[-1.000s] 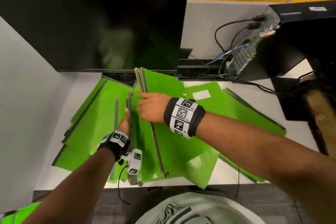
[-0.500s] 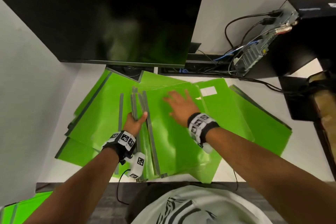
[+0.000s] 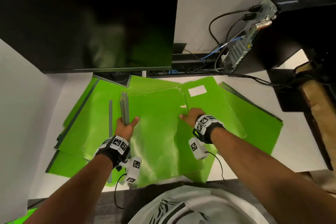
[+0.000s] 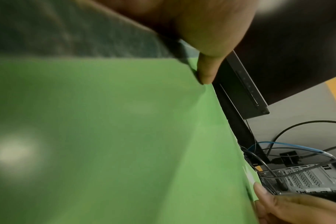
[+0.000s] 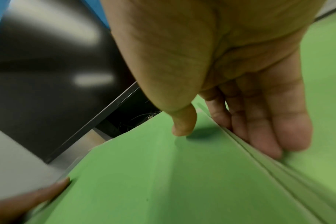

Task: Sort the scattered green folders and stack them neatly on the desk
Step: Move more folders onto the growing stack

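A stack of green folders (image 3: 156, 132) with grey spines lies flat in the middle of the white desk (image 3: 241, 165). My left hand (image 3: 128, 123) grips its left spine edge, thumb (image 4: 205, 72) on the top cover. My right hand (image 3: 187, 116) holds the right edge, with the thumb on top and the fingers (image 5: 269, 128) along and under that edge. More green folders lie fanned out beneath, to the left (image 3: 85, 114) and to the right (image 3: 254, 120). One of them, with a white label (image 3: 197, 90), lies at the back right.
A dark monitor (image 3: 91, 23) stands just behind the folders. At the back right is a black computer tower (image 3: 294, 29) with trailing cables (image 3: 218, 51). A black block (image 3: 287, 92) sits at the desk's right side. Another green folder (image 3: 18, 218) lies below the desk, lower left.
The stack has gone from standing on edge to lying flat. My right hand slid from the top cover to the stack's right edge. My left hand stayed at the spines.
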`<state>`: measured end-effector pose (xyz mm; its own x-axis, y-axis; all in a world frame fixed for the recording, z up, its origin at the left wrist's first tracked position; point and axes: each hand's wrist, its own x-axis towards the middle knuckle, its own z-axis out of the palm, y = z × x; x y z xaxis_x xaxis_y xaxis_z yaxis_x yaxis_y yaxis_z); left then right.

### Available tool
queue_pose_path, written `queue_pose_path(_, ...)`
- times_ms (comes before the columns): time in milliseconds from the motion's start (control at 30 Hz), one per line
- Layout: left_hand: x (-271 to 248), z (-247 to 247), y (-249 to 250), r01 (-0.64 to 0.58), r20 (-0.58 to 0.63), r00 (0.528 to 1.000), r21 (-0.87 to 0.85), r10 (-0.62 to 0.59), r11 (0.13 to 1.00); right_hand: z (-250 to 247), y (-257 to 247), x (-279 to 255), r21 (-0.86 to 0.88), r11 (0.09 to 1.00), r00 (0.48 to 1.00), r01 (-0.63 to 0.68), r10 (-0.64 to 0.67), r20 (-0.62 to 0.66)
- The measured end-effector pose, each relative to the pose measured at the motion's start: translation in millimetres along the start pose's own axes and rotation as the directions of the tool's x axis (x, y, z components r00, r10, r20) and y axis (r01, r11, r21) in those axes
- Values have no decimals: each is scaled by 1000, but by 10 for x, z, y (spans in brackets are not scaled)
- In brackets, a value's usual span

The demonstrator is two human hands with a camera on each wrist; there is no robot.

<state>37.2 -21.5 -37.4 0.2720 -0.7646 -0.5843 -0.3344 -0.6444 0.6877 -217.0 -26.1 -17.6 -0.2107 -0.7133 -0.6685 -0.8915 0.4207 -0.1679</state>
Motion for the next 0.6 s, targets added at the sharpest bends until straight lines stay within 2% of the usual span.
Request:
queue_pose_path(133, 6, -8, 2, 5, -17, 1000, 23, -5, 1000, -29, -33, -20, -82, 994, 998, 67, -67, -1)
queue_pose_path(200, 24, -30, -20, -13, -13, 1000, 64, 14, 998, -43, 24, 8, -19, 994, 993, 110, -109, 38)
queue_pose_path(267, 40, -41, -38, -27, -7, 1000, 99, 28, 995, -132, 146, 29, 128, 980, 984, 150, -161, 72)
queue_pose_path(333, 36, -40, -34, -32, -10, 999, 128, 34, 991, -309, 393, 80, 208, 962, 984, 177, -174, -31)
queue_pose_path(400, 15, -34, -17, -31, -18, 999, 138, 34, 990, -541, 753, 164, 157, 980, 974, 124, -90, -208)
queue_pose_path(467, 0, -20, 5, -27, -24, 999, 132, 31, 991, -702, 1187, 262, 107, 994, 950, 3, 31, -309)
queue_pose_path(533, -24, -15, 31, -16, -32, 999, 135, 21, 991, -749, 1588, 349, 76, 992, 935, -105, 125, -332)
queue_pose_path(600, -24, -8, 42, 3, -40, 999, 132, 3, 991, -734, 1899, 406, 56, 980, 933, -193, 201, -299)
